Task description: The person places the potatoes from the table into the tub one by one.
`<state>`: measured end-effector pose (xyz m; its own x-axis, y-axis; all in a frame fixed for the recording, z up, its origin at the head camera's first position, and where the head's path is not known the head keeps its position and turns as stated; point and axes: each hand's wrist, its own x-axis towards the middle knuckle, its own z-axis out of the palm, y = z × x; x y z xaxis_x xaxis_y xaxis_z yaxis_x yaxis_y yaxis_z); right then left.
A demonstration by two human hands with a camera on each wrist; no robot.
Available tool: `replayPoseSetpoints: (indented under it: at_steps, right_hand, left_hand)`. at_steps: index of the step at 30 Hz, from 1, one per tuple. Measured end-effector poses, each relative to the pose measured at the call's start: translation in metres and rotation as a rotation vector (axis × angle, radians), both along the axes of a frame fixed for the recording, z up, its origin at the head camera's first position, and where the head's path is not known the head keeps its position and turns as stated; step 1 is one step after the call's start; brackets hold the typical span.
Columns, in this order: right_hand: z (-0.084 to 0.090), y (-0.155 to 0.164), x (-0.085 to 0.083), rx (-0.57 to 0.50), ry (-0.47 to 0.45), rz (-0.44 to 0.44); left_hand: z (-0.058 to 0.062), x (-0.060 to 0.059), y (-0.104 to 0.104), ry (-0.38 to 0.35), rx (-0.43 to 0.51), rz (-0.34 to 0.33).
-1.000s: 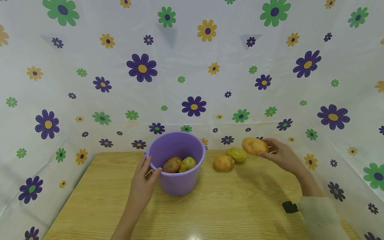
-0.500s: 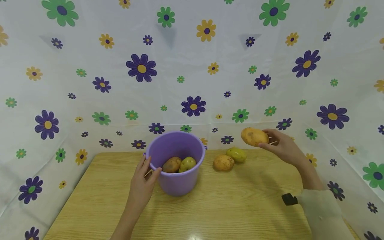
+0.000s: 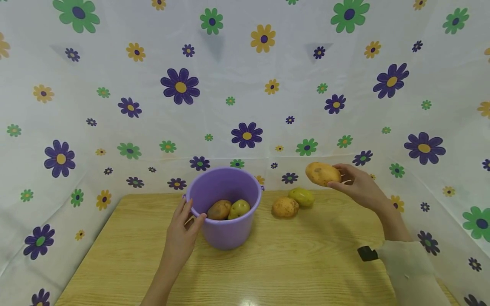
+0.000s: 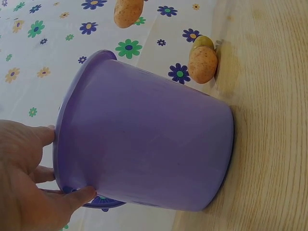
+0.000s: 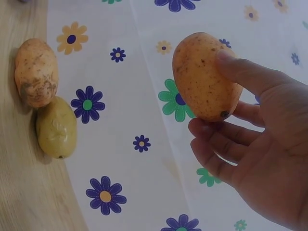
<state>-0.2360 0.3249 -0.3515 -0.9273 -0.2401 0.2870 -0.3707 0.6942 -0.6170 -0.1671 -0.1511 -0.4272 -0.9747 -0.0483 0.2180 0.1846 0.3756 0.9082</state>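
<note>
Purple bucket (image 3: 226, 208) upright on wooden counter (image 3: 268, 263) in head view, two potatoes inside (image 3: 229, 209); left hand (image 3: 181, 233) curled round its near-left rim, thumb over the edge. Right hand (image 3: 357, 187) raised above the counter's far right, pinching a tan potato (image 3: 323, 174) in mid-air, well apart from the bucket. Brown potato (image 3: 285, 208) and greenish potato (image 3: 301, 197) touching on the counter right of the bucket. From left wrist: left grip (image 4: 29, 187) closed on bucket rim (image 4: 72, 144), fingers inside, thumb outside. From right wrist: right grip (image 5: 250, 154) closed on tan potato (image 5: 202, 74), thumb on top, fingers beneath; two loose potatoes (image 5: 45, 96) below against the flowered cloth (image 5: 144, 96).
</note>
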Motion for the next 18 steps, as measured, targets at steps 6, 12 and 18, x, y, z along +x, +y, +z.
replayPoseSetpoints:
  at_steps: [6,12,18]
  right_hand:
    - [-0.002,-0.007,-0.002,-0.012,-0.004,-0.004]
    - [-0.004,-0.017,-0.006,-0.026,-0.003,0.014]
    - [-0.003,-0.029,-0.01,-0.044,-0.011,0.048]
  left_hand:
    - [0.001,0.001,0.0,-0.008,-0.004,0.001]
    - [0.001,0.0,0.001,0.001,0.0,-0.005]
    - [0.0,0.0,0.0,-0.007,-0.005,0.002]
